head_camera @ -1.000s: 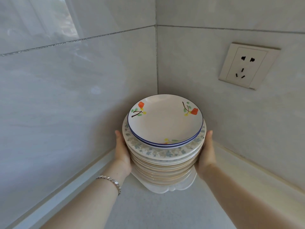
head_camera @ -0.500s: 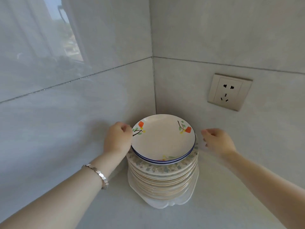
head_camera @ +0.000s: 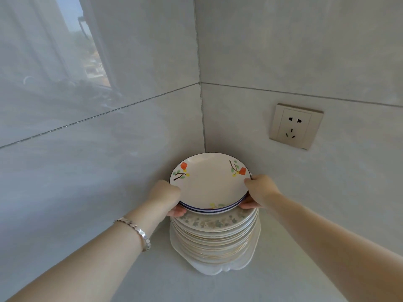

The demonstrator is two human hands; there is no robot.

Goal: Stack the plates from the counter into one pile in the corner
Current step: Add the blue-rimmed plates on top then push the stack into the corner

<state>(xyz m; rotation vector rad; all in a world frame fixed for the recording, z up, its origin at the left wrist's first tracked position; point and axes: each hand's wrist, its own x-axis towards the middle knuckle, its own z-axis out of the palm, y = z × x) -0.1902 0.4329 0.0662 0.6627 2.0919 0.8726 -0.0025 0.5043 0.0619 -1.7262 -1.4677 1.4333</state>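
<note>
A tall pile of plates [head_camera: 214, 238] stands on the counter in the tiled corner, on a wide white scalloped plate at the bottom. On top lie small white plates with blue rims and red flowers [head_camera: 210, 184]. My left hand [head_camera: 166, 198] grips the left rim of these small plates, fingers curled underneath. My right hand [head_camera: 260, 191] grips their right rim, thumb on top and fingers below. The small plates sit slightly raised and tilted above the floral-rimmed plate [head_camera: 218, 221] under them.
Grey tiled walls meet right behind the pile. A beige wall socket [head_camera: 295, 126] sits on the right wall above the counter. The grey counter [head_camera: 174, 282] stretches toward me in front of the pile.
Both hands left the sides of the pile, rose to its top and took hold of the small flowered plates' rims. The view pulled back and up.
</note>
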